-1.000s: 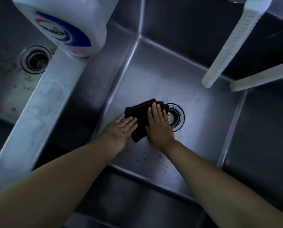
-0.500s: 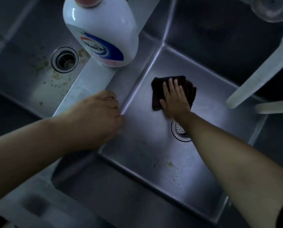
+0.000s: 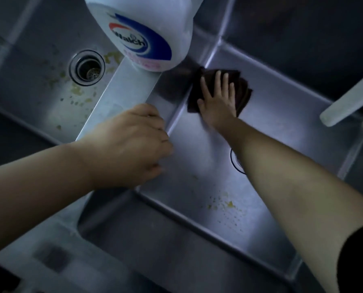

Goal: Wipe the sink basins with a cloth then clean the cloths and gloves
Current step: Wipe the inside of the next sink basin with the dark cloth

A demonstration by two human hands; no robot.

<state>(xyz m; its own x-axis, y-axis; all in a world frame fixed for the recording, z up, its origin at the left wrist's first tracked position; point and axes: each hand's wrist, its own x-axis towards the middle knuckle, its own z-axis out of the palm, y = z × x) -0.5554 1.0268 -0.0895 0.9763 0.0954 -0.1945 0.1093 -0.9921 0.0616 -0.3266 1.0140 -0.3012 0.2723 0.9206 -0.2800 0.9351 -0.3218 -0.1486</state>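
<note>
- The cloth [image 3: 243, 89], dark brown and folded, lies flat on the floor of the right basin [image 3: 271, 132], in the far left corner where the floor meets the wall under the divider [image 3: 121, 89].
- Its long axis runs from the corner, near the bottle [image 3: 146, 32], down and right toward the middle of the basin; the far edge is bunched and blurred.
- The right hand [image 3: 217, 98] presses on the cloth with fingers straight and spread, pointing away from the person toward the far wall; palm down, nothing curled round the fabric.
- The left hand [image 3: 132, 142] rests on the divider's edge with fingers bent under; whether they hook the rim or just lean on it I cannot tell, as the fingertips are hidden and smeared by motion.
- The right forearm covers most of the right drain [image 3: 235, 163]; only a dark arc shows.
- The white bottle stands on the divider, its top cut off by the frame; part of the label is readable.
- The left basin [image 3: 28, 92] shows its drain [image 3: 86, 67] with yellowish specks around it; similar specks [image 3: 225, 204] lie on the near floor of the right basin.
- A pale tube [image 3: 345, 102] enters from the right edge, its upper end cut off.
- The lower left corner is dark and blurred, hard to make out.
</note>
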